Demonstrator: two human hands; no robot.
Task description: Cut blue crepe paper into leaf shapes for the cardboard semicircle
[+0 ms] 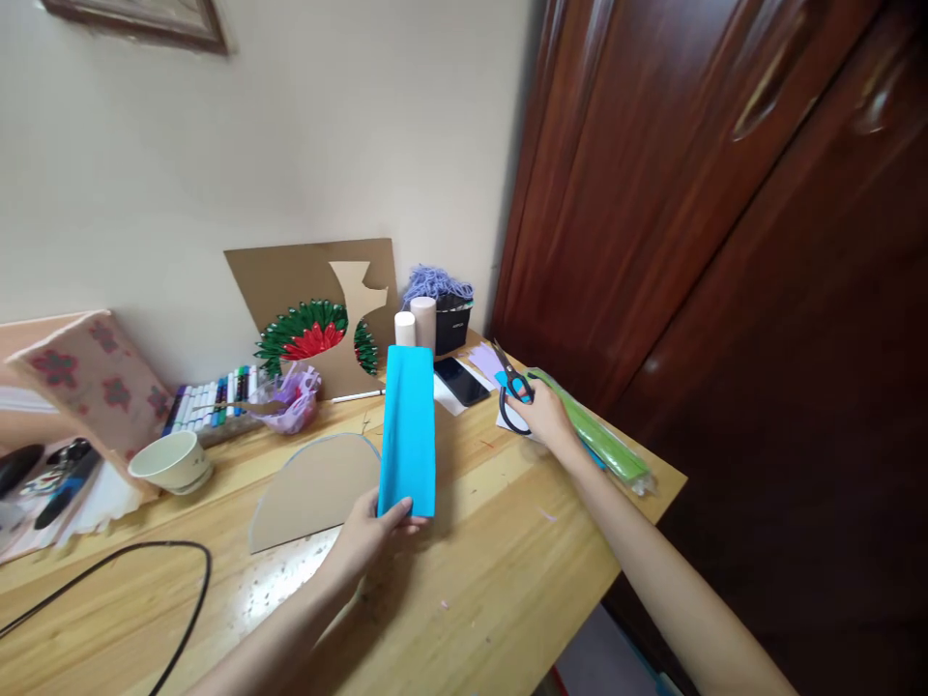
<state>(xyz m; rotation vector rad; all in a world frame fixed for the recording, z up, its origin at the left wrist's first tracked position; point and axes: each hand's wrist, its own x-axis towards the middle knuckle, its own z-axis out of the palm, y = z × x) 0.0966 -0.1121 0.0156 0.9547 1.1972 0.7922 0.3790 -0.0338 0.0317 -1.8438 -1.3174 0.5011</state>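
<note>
A folded bright blue sheet, which looks like crepe paper (407,425), stands nearly upright over the table's middle. My left hand (381,519) pinches its lower end, thumb in front and fingers behind. Off to the right, my right hand (545,411) has its fingers closed at the black handles of a pair of scissors (513,377), whose blades point away toward the wall. Under and beside the scissors lie purple paper pieces (484,360) and a bit of blue. A half-round cardboard piece (315,488) lies flat to the left of the blue paper.
Along the right edge lies a green roll in clear plastic (601,435). A phone (462,381) rests behind. Cardboard with green and red petals (311,333) leans on the wall. At left are a cup (174,464), markers (214,398) and a black cable (207,570).
</note>
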